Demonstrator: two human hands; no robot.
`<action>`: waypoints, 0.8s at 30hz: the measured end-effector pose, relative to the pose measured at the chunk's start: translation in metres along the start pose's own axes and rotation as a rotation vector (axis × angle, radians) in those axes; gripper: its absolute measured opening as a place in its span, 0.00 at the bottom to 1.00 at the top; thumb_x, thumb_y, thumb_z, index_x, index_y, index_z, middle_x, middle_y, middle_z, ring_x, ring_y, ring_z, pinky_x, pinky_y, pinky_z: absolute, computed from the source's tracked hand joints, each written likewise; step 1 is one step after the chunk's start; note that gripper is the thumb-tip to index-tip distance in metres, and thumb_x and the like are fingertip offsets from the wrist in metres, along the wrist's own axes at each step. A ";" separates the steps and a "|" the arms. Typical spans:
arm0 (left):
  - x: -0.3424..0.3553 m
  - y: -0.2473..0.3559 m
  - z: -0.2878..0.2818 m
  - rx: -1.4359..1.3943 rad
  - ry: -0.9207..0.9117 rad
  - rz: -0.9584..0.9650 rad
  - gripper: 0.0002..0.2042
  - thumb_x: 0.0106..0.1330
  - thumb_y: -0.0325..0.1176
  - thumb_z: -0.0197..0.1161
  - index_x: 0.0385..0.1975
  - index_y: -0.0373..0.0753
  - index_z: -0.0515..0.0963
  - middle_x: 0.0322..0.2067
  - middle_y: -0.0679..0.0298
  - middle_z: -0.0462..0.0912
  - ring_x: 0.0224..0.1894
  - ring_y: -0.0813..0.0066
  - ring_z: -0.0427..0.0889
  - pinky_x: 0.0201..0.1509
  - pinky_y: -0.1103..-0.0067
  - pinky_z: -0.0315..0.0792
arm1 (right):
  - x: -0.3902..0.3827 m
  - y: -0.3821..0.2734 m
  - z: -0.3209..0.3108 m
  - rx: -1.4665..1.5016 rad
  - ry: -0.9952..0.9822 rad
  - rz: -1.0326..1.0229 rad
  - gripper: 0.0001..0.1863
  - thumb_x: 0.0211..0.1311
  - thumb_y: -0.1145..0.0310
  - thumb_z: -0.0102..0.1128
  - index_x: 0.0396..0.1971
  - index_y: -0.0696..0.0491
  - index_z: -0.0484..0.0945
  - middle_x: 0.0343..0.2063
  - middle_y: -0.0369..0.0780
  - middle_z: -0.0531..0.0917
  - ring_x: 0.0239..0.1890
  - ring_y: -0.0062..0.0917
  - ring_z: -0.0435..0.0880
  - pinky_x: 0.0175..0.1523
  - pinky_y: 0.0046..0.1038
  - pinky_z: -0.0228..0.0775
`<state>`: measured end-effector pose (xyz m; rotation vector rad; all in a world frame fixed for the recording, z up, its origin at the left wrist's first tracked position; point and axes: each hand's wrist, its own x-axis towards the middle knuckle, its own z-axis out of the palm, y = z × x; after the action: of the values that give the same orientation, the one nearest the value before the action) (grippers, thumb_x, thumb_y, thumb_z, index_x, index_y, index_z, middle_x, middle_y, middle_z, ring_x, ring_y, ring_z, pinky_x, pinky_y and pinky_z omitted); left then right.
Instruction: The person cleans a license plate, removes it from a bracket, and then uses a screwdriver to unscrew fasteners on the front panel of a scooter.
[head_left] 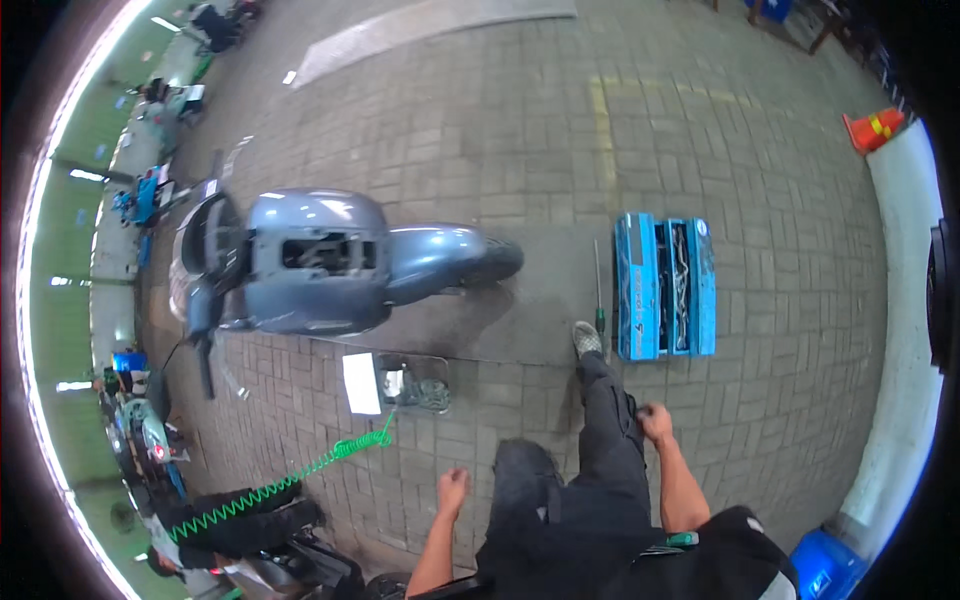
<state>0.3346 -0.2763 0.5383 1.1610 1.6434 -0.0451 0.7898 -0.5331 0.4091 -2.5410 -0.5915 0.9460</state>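
My left hand (452, 488) hangs with curled fingers beside my left leg; whether it holds anything is hidden. My right hand (654, 422), also curled, is at the side of my right trouser leg (612, 425); its grip is unclear. My shoe (586, 340) rests near a long green-handled screwdriver (600, 300) lying beside an open blue metal toolbox (635, 285) with tools inside. Ahead on the left stands a grey scooter (430, 255) with its body opened up. Below it lie a tray of small parts (425, 397) and a white sheet (362, 383).
A green coiled hose (280, 485) crosses at lower left, near another person in dark clothes (255, 525) beside a motorcycle (310, 565). More scooters (145, 430) line the left wall. An orange cone (870, 130) stands by the white right-hand barrier (890, 300); a blue bin (825, 565) is at lower right.
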 end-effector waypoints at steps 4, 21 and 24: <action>0.030 0.169 0.071 -0.186 0.070 0.211 0.10 0.72 0.29 0.57 0.44 0.28 0.79 0.35 0.56 0.84 0.37 0.71 0.85 0.44 0.76 0.77 | 0.152 -0.041 0.018 0.283 -0.195 0.224 0.18 0.55 0.62 0.62 0.42 0.56 0.84 0.40 0.52 0.86 0.48 0.47 0.84 0.54 0.41 0.75; 0.227 0.136 0.154 0.109 0.422 0.177 0.08 0.72 0.26 0.56 0.40 0.26 0.79 0.30 0.59 0.82 0.33 0.72 0.84 0.42 0.77 0.77 | 0.468 0.025 0.282 -0.387 -0.046 0.332 0.37 0.54 0.62 0.73 0.59 0.55 0.60 0.44 0.56 0.83 0.47 0.54 0.84 0.53 0.48 0.77; 0.205 0.142 0.120 0.165 0.413 0.128 0.07 0.69 0.26 0.59 0.38 0.29 0.81 0.31 0.55 0.85 0.35 0.67 0.87 0.43 0.74 0.77 | 0.439 -0.035 0.263 -0.083 -0.021 0.177 0.28 0.58 0.68 0.67 0.54 0.61 0.64 0.39 0.57 0.84 0.44 0.53 0.84 0.48 0.46 0.76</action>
<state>0.5290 -0.1341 0.4019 1.4712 1.9476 0.1530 0.9039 -0.2352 0.0079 -2.6962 -0.4247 1.0289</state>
